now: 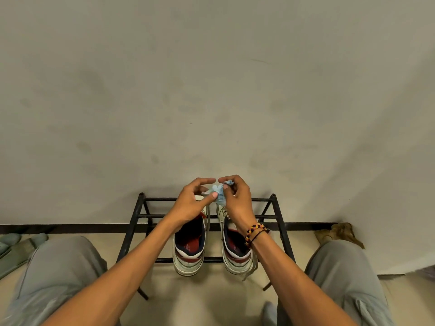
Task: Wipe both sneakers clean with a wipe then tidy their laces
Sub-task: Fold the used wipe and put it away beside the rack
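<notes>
Two white sneakers with red and navy trim stand side by side on a black metal rack [131,228], heels toward me: the left sneaker [189,251] and the right sneaker [236,252]. A crumpled pale blue wipe [217,190] is held above their toes between both hands. My left hand [194,202] pinches its left side with thumb and fingers. My right hand [235,198] grips its right side, a braided bracelet on the wrist. A loose lace [250,270] hangs off the right sneaker's heel side. My hands hide both sneakers' toes.
The rack stands against a plain wall with a dark baseboard. Grey-green slippers [16,245] lie on the floor at the far left. A brown crumpled thing [339,234] lies by the wall at the right. My knees in grey trousers flank the rack.
</notes>
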